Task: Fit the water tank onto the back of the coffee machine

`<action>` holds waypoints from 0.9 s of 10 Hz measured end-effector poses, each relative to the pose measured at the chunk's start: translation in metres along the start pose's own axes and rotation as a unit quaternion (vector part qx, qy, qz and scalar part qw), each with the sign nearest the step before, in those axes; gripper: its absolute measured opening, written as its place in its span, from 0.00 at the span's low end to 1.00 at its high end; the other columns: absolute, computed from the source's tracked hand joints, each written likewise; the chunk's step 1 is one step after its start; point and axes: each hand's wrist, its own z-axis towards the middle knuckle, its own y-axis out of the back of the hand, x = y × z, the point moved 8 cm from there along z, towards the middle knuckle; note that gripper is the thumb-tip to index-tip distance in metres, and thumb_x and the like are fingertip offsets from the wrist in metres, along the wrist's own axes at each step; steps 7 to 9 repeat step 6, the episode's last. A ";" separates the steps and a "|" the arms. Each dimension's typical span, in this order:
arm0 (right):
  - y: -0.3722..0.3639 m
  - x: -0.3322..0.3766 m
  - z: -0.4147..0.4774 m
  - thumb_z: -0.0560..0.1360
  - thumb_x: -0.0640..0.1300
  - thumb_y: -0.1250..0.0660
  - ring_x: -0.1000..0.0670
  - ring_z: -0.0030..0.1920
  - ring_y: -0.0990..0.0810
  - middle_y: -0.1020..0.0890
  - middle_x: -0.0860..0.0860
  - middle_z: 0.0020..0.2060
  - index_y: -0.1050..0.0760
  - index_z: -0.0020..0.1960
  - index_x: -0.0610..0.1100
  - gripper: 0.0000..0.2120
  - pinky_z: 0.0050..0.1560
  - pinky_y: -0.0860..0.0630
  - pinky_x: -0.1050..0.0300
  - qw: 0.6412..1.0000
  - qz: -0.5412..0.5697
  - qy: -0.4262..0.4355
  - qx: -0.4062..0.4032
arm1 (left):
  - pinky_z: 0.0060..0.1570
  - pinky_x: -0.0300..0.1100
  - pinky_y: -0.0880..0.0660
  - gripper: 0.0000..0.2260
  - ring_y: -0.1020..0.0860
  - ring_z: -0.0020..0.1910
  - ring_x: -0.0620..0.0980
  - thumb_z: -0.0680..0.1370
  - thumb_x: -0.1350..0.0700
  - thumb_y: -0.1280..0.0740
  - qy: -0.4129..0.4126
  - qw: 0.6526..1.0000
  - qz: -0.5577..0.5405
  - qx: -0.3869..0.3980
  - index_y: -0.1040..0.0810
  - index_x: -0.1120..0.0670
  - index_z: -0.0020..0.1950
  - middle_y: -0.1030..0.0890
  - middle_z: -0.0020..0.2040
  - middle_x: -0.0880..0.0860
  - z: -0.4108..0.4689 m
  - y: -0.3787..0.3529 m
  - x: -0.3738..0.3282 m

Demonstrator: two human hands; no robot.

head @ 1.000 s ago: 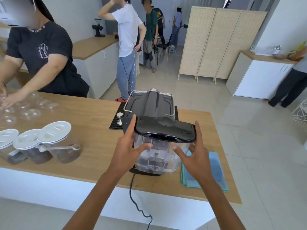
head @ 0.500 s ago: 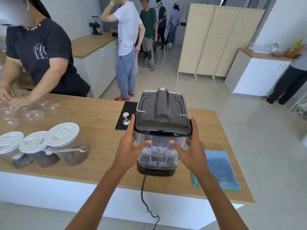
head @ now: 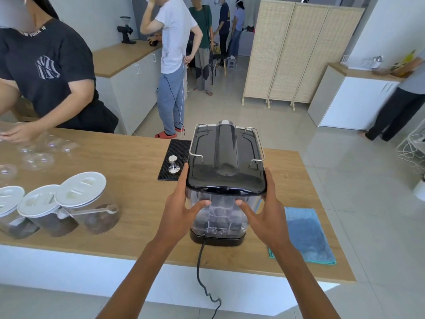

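The black coffee machine (head: 226,155) stands on the wooden counter (head: 128,171) with its back towards me. A clear water tank (head: 219,214) with a glossy black lid sits upright against that back, its lid level with the machine's top and its base on the black foot. My left hand (head: 178,209) grips the tank's left side, thumb on the near face. My right hand (head: 264,211) grips the right side the same way. The tank's far face is hidden.
A power cord (head: 201,270) hangs from the machine over the counter's near edge. A blue cloth (head: 305,236) lies to the right. A tamper (head: 173,165) stands on a black mat. Three lidded jars (head: 69,203) sit left. A person leans over glasses at far left.
The tank, held tilted and away from the machine a second ago, has moved forward and down against its back. Both hands stayed on its sides.
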 end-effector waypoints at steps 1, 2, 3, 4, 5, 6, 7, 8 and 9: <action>-0.004 -0.006 -0.003 0.68 0.69 0.31 0.52 0.71 0.28 0.31 0.58 0.75 0.57 0.81 0.63 0.51 0.67 0.30 0.55 1.000 0.004 -0.006 -0.003 | 0.33 0.34 0.36 0.44 0.36 0.31 0.41 0.74 0.41 0.29 -0.003 1.000 0.020 0.004 0.55 0.40 0.81 0.37 0.34 0.45 -0.006 0.000 0.003; -0.004 -0.008 -0.003 0.69 0.68 0.29 0.52 0.71 0.28 0.31 0.59 0.75 0.57 0.81 0.63 0.51 0.67 0.30 0.55 1.000 0.004 -0.005 -0.008 | 0.33 0.37 0.34 0.44 0.34 0.31 0.44 0.75 0.41 0.30 0.004 0.999 0.034 0.010 0.56 0.39 0.80 0.36 0.33 0.47 -0.006 0.001 0.005; -0.005 -0.008 -0.003 0.69 0.68 0.30 0.52 0.73 0.30 0.32 0.59 0.76 0.57 0.81 0.63 0.51 0.69 0.30 0.52 1.000 0.012 -0.004 -0.002 | 0.33 0.37 0.31 0.43 0.36 0.28 0.43 0.75 0.39 0.31 0.003 1.000 0.022 0.017 0.57 0.37 0.80 0.35 0.30 0.43 -0.006 -0.002 0.007; -0.005 -0.010 -0.003 0.68 0.70 0.31 0.53 0.73 0.31 0.33 0.59 0.76 0.57 0.81 0.63 0.51 0.70 0.30 0.50 1.000 0.014 -0.005 -0.002 | 0.40 0.29 0.34 0.43 0.38 0.37 0.33 0.75 0.37 0.32 0.002 1.000 -0.003 0.028 0.58 0.35 0.79 0.29 0.37 0.35 -0.009 -0.005 0.011; -0.006 -0.014 -0.004 0.68 0.72 0.32 0.53 0.74 0.32 0.36 0.61 0.77 0.58 0.80 0.65 0.50 0.69 0.32 0.53 1.000 0.019 -0.009 -0.008 | 0.51 0.26 0.32 0.42 0.25 0.47 0.35 0.74 0.35 0.33 0.007 1.000 0.009 0.024 0.58 0.34 0.79 0.20 0.59 0.45 -0.009 -0.006 0.012; -0.009 -0.029 -0.016 0.69 0.73 0.33 0.54 0.77 0.41 0.47 0.69 0.78 0.60 0.79 0.68 0.49 0.73 0.35 0.48 1.000 -0.001 -0.022 -0.018 | 0.44 0.33 0.21 0.41 0.15 0.48 0.50 0.75 0.33 0.35 0.011 0.997 0.068 0.023 0.57 0.36 0.79 0.17 0.59 0.50 -0.017 0.002 0.021; -0.009 -0.029 -0.016 0.69 0.73 0.33 0.54 0.77 0.41 0.47 0.69 0.78 0.60 0.79 0.68 0.49 0.73 0.35 0.48 1.000 -0.001 -0.022 -0.018 | 0.44 0.33 0.21 0.41 0.15 0.48 0.50 0.75 0.33 0.35 0.011 0.997 0.068 0.023 0.57 0.36 0.79 0.17 0.59 0.50 -0.017 0.002 0.021; -0.009 -0.029 -0.016 0.69 0.73 0.33 0.54 0.77 0.41 0.47 0.69 0.78 0.60 0.79 0.68 0.49 0.73 0.35 0.48 1.000 -0.001 -0.022 -0.018 | 0.44 0.33 0.21 0.41 0.15 0.48 0.50 0.75 0.33 0.35 0.011 0.997 0.068 0.023 0.57 0.36 0.79 0.17 0.59 0.50 -0.017 0.002 0.021; -0.009 -0.029 -0.016 0.69 0.73 0.33 0.54 0.77 0.41 0.47 0.69 0.78 0.60 0.79 0.68 0.49 0.73 0.35 0.48 1.000 -0.001 -0.022 -0.018 | 0.44 0.33 0.21 0.41 0.15 0.48 0.50 0.75 0.33 0.35 0.011 0.997 0.068 0.023 0.57 0.36 0.79 0.17 0.59 0.50 -0.017 0.002 0.021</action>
